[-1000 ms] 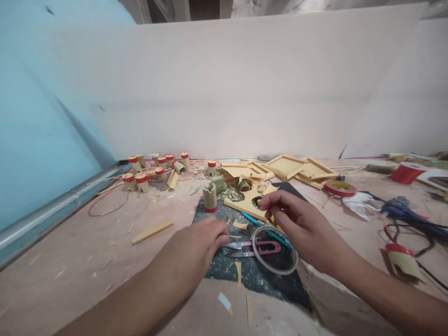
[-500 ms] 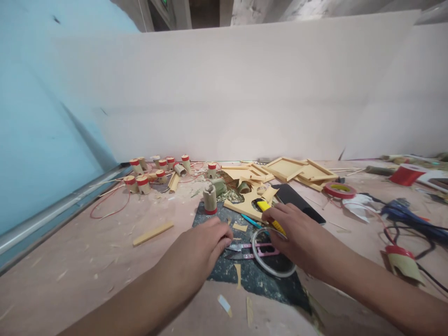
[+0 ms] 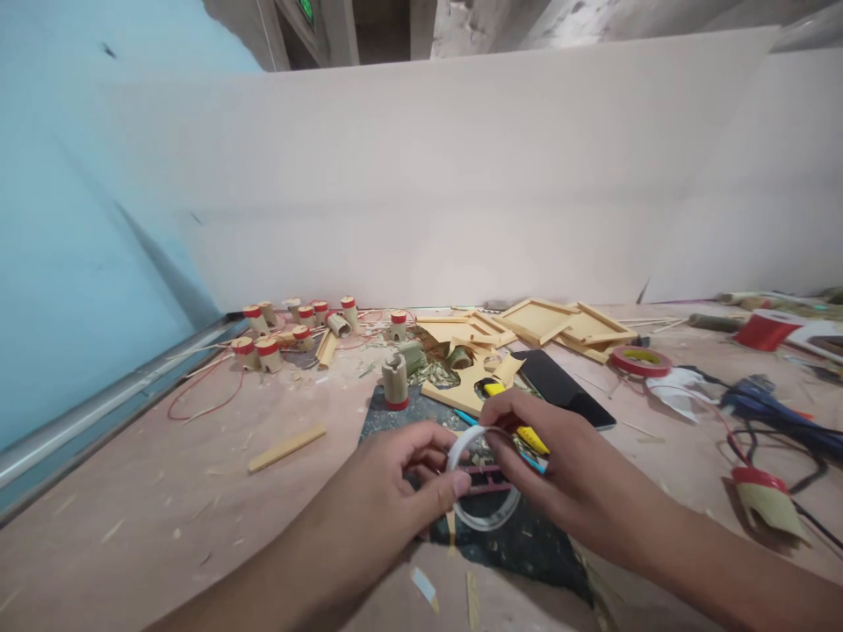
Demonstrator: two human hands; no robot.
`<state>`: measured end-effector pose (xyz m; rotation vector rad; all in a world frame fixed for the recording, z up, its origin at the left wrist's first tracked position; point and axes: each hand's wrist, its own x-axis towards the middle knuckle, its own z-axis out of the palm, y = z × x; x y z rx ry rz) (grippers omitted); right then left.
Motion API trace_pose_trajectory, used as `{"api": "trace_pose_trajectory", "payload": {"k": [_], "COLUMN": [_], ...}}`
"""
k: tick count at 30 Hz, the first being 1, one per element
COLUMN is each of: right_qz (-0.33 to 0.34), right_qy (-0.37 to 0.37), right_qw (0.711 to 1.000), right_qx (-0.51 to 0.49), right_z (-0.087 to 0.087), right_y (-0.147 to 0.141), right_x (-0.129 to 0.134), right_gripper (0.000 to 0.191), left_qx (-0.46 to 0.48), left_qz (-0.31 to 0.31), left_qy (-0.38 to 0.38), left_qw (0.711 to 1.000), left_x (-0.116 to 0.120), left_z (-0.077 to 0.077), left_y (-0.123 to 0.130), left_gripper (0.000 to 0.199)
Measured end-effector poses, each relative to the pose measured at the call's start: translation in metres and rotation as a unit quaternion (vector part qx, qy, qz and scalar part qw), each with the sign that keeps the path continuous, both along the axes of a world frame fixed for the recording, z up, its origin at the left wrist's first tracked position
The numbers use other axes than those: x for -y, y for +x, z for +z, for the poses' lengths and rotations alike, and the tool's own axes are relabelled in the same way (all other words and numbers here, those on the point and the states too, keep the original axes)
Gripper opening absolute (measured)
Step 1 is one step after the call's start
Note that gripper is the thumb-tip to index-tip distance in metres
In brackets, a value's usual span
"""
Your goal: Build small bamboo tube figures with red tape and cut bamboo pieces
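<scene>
A white ring, apparently a roll of tape (image 3: 488, 518), is held upright between both hands above a dark speckled mat (image 3: 520, 562). My left hand (image 3: 418, 483) pinches its left rim with thumb and fingers. On the upper right rim, my right hand (image 3: 543, 448) has its thumb and fingertips closed. Behind and below the ring lie scissors with pink handles (image 3: 491, 478), partly covered by the ring and hands. A yellow utility knife (image 3: 532, 439) and a blue pen (image 3: 466, 418) lie just past my right hand. An upright bamboo tube with a red band (image 3: 395, 384) stands beyond my left hand.
Several red-banded bamboo pieces (image 3: 269, 354) stand at the back left. Thin wooden frames and offcuts (image 3: 536, 318) lie at the back, near a black phone (image 3: 566, 386). To the right are red tape (image 3: 638, 360), red ribbon (image 3: 767, 329) and a blue corded tool (image 3: 757, 404).
My right hand has lifted the white ring off the scissors and moved it left. My left hand has come away from the scissors' blades and taken hold of the ring's left side.
</scene>
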<state>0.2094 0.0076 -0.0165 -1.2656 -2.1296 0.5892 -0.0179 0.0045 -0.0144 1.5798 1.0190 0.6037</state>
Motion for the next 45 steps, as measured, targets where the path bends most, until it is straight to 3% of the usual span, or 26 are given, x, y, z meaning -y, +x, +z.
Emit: {"api": "trace_pose_trajectory", "payload": {"k": [3, 6, 17, 23, 30, 37, 45], "right_qz": [0.037, 0.048, 0.03, 0.046, 0.042, 0.065, 0.071], "right_qy": [-0.062, -0.134, -0.271, -0.332, -0.328, -0.282, -0.269], "right_qw": [0.99, 0.971, 0.937, 0.917, 0.921, 0.926, 0.93], "right_qx": [-0.12, -0.192, -0.218, -0.218, -0.207, -0.241, -0.239], "right_z": [0.001, 0.001, 0.011, 0.01, 0.008, 0.005, 0.004], "right_y": [-0.003, -0.004, -0.006, -0.006, -0.004, -0.007, -0.011], "right_x": [0.006, 0.011, 0.01, 0.009, 0.007, 0.01, 0.013], "right_gripper": [0.01, 0.023, 0.037, 0.042, 0.033, 0.031, 0.017], "left_qx": [0.052, 0.084, -0.061, -0.068, -0.064, -0.124, -0.13], "left_qz": [-0.003, -0.016, 0.015, 0.016, 0.014, 0.001, 0.011], "left_qy": [-0.047, -0.071, 0.136, 0.141, 0.103, 0.24, 0.255], "left_qw": [0.998, 0.994, 0.989, 0.988, 0.993, 0.963, 0.958], "left_x": [0.002, 0.005, 0.004, 0.004, 0.006, 0.01, 0.008], "left_z": [0.001, 0.002, 0.013, 0.013, 0.017, 0.014, 0.009], "left_y": [0.003, 0.005, -0.006, -0.006, -0.005, -0.001, -0.001], "left_gripper": [0.021, 0.02, 0.025, 0.028, 0.036, 0.007, 0.011]}}
